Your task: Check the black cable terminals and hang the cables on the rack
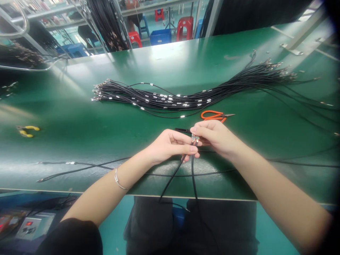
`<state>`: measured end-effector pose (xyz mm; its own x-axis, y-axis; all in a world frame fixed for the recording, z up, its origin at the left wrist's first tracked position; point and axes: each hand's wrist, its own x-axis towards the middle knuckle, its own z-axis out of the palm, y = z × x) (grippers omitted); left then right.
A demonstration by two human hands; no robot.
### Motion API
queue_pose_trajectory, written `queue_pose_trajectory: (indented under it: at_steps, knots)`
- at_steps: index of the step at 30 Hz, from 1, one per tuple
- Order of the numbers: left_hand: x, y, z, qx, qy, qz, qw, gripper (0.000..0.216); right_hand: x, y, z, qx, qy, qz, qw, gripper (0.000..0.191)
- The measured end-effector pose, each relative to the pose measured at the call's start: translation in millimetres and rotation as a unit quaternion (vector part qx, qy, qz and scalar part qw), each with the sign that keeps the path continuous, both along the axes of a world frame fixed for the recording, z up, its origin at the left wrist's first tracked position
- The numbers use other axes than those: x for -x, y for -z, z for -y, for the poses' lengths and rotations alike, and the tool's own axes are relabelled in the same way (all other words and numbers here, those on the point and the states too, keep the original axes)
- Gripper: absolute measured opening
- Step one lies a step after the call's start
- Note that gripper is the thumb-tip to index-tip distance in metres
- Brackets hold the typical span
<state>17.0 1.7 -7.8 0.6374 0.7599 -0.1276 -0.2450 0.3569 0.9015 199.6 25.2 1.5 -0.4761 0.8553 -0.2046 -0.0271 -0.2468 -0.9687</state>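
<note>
Two black cables (193, 173) hang down over the table's front edge from between my hands. My left hand (174, 146) grips them just below their ends, thumb on top. At the upper end of the cables sit small metallic connectors (196, 137), which my right hand (211, 134) pinches between thumb and fingers. A slim black object (182, 130) shows just behind my fingers; I cannot tell whether it lies on the table or is held. Orange-handled scissors (214, 115) lie just beyond my right hand.
A long bundle of black cables (164, 101) with white labels stretches across the green table (148, 67). Loose cables (87, 164) run under my forearms. Yellow-handled pliers (28, 131) lie at left. Metal frames with hanging cables (106, 24) stand behind the table.
</note>
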Motion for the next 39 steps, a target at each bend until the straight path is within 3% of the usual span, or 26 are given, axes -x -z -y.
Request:
queue_pose_trajectory:
  at_steps: [11,21,30,39]
  knots:
    - [-0.4,0.1,0.4,-0.011,0.004,0.004,1.000,0.022,1.6,0.8,-0.7,0.051,-0.027,-0.072,0.996,0.040]
    - [1.5,0.7,-0.6,-0.014,0.011,0.007,1.000,0.021,0.3,-1.9,1.3,0.017,0.012,-0.070,0.997,0.041]
    - [0.9,-0.2,-0.4,-0.013,0.014,0.011,1.000,0.021,-0.8,-2.6,2.2,0.011,0.005,-0.073,0.997,0.039]
    - [-4.8,-6.2,8.1,0.029,-0.030,0.009,0.999,0.022,-0.2,1.6,-2.4,0.068,-0.033,-0.077,0.994,0.036]
